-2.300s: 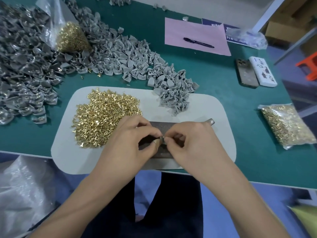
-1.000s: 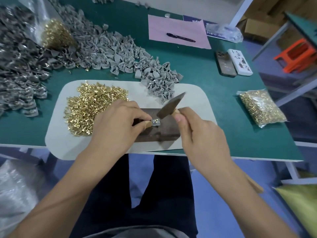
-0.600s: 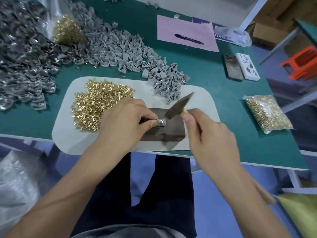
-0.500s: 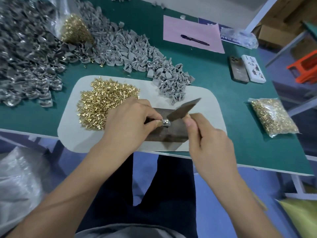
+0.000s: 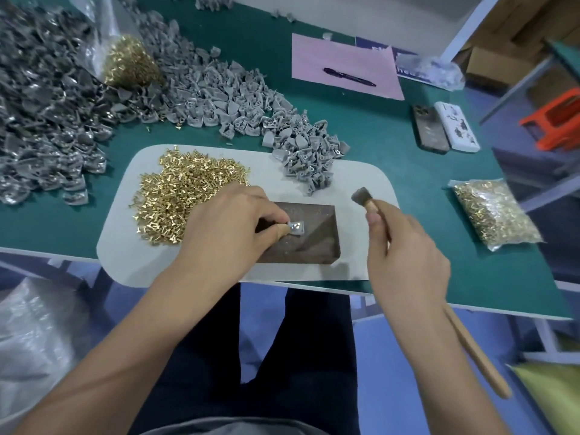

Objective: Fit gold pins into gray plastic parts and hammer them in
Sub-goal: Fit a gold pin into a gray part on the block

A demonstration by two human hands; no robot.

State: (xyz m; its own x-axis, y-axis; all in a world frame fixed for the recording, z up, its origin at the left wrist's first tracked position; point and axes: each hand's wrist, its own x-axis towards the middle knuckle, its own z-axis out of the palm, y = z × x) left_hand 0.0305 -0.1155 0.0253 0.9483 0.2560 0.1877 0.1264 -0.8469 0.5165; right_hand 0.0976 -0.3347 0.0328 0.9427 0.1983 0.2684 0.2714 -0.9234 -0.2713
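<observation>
pinched a gray plastic part [image 5: 296, 228] flat on the dark metal block [image 5: 309, 243] with left hand [image 5: 226, 229], thumb and forefinger clamped on the part's left edge, pin heads showing in its top face. gripped the hammer [image 5: 364, 199] in right hand [image 5: 405, 262], fingers curled round the wooden handle just below the head, thumb laid along it; head raised, clear of the part, off to the right of the block above the white mat [image 5: 361, 177]. handle end stuck out past the wrist, beyond the near edge of the bench [image 5: 408, 146].

block sat at the mat's near edge, mid-right. loose gold pins [image 5: 185, 189] heaped on the mat's left half, small heap of gray parts [image 5: 307, 152] spilling over the mat's far edge. bigger spread of gray parts toward the bench's far left corner, open bag of pins [image 5: 128, 62] in it (partly buried). sealed pin bag [image 5: 492, 211] at the bench's right edge. pink sheet [image 5: 342, 54] with a pen [image 5: 348, 76] toward the far edge, two phones [image 5: 445, 128] right of it.
</observation>
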